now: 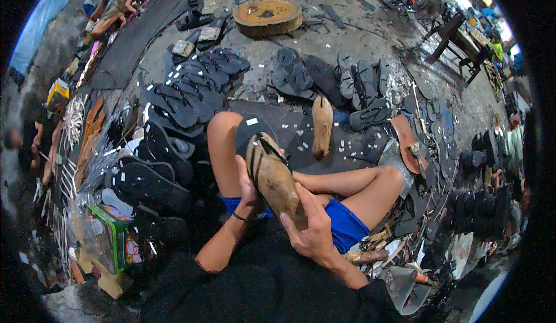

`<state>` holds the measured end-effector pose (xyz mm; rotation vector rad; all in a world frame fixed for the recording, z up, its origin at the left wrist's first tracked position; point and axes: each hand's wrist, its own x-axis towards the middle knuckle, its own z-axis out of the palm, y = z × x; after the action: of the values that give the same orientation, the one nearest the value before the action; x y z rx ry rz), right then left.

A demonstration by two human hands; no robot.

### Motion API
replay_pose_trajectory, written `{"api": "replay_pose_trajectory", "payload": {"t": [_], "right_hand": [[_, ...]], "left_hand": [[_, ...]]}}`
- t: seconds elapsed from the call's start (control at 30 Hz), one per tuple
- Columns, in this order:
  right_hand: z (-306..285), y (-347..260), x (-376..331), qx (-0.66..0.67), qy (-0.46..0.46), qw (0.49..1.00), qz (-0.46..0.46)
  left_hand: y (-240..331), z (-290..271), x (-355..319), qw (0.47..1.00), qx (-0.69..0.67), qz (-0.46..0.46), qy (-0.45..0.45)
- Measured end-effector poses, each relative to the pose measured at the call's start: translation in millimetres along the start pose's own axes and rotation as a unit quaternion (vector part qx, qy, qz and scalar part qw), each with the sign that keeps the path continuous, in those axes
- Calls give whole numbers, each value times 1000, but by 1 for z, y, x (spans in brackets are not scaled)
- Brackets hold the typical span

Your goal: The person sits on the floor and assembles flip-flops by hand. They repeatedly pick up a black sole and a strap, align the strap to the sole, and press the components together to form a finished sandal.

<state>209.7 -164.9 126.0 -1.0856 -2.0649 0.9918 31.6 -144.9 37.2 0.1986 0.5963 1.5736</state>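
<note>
My left forearm rises from the near side, a dark band on its wrist, and my left hand (247, 185) is half curled, its palm and fingers pressed along the left side of a brown foot-shaped wooden form (271, 177). My right forearm slants in from the near right; my right hand (313, 223) is bent around the form's near, heel end, thumb on the left and fingers on the right. Held tilted between my bare knees, the form has a flat black sandal sole (247, 131) at its far end and black straps (270, 147) across its top. Farther off, slightly right, a second light-brown wooden foot form (322, 127) lies on a dark sheet. Rows of black thong sandals (191, 94) spread to the far left, and beyond them sits a thick round wooden block (267, 17).
</note>
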Motion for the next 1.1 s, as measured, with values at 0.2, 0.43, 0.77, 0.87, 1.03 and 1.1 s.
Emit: {"api": "replay_pose_trajectory", "payload": {"t": [0.2, 0.43, 0.77, 0.87, 1.03, 1.1], "right_hand": [[-8, -9, -5, -28, -47, 999, 1], [0, -7, -1, -18, -31, 999, 23], [51, 9, 36, -46, 67, 995, -59], [63, 12, 43, -52, 101, 991, -66], [64, 24, 48, -43, 156, 985, -66], [60, 17, 48, -18, 158, 986, -49]], "left_hand": [[-5, -7, -14, 999, -36, 17, 15], [-20, -29, -8, 994, -96, 44, 28], [-10, -20, -15, 983, 66, 68, 159], [-5, -16, -17, 981, 64, 93, 158], [-10, -21, -10, 976, 152, 79, 137], [-5, -25, -9, 970, 197, 79, 120]]}}
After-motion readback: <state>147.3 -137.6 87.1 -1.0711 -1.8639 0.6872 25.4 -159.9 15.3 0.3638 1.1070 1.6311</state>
